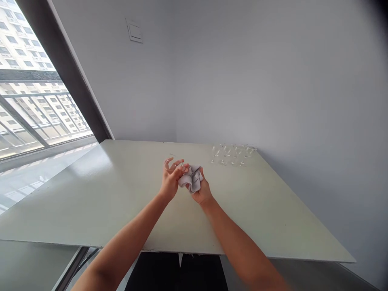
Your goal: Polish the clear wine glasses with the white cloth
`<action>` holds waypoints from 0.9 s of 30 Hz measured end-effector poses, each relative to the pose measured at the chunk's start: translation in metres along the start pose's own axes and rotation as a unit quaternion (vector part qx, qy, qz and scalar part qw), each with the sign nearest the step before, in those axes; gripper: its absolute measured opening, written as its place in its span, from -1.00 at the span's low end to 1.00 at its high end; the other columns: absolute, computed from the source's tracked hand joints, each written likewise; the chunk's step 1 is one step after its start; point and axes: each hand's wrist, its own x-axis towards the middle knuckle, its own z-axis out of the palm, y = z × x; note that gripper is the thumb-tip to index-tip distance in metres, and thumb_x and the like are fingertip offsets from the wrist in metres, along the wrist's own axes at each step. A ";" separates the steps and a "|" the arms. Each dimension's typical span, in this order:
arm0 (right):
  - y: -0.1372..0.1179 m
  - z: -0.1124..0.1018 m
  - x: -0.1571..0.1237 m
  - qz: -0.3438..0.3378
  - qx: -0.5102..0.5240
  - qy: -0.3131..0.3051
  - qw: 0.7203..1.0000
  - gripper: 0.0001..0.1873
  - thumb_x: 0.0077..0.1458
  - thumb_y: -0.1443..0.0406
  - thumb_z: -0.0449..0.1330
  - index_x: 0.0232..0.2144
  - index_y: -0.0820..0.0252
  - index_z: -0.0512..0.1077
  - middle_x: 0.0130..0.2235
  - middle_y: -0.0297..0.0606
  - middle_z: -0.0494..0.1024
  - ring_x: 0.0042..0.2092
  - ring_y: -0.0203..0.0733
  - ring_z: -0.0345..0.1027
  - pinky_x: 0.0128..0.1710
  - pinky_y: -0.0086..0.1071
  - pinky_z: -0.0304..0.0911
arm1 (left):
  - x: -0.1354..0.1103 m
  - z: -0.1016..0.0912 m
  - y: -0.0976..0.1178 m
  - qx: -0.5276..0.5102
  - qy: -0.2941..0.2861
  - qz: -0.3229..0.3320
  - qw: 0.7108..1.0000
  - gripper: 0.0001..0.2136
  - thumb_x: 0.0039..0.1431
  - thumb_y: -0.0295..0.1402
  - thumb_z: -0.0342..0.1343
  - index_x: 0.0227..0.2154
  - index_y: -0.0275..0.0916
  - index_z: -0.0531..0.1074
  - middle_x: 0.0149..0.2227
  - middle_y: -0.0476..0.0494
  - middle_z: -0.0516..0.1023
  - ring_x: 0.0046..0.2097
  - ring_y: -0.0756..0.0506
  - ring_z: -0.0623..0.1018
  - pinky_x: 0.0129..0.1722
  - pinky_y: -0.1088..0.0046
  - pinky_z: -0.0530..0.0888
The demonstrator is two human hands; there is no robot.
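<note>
Over the middle of the table, my left hand (171, 178) pinches a small clear stemmed glass (183, 166) between thumb and forefinger, its other fingers spread. My right hand (203, 190) is wrapped around a light grey cloth (195, 184). The cloth is bunched around the bowl of the glass, so most of the bowl is hidden. Both hands are close together, nearly touching at the cloth.
Several clear stemmed glasses (232, 154) stand in rows at the table's back right corner, near the wall (257, 81). The pale table (121, 202) reaches toward a window (33, 93) on the left. A light switch (134, 31) is on the wall.
</note>
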 end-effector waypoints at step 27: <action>0.002 -0.003 0.003 -0.242 -0.792 0.029 0.560 -0.72 0.01 0.28 0.09 -0.18 0.06 0.42 -0.31 -0.27 0.49 -0.28 -0.15 0.34 -0.30 -0.37 0.16 | 0.007 -0.034 -0.012 0.419 -0.042 0.203 0.884 -0.45 -0.15 -0.31 0.26 -0.05 -0.09 0.19 -0.02 -0.15 0.41 0.09 -0.15 0.32 0.09 0.24 0.16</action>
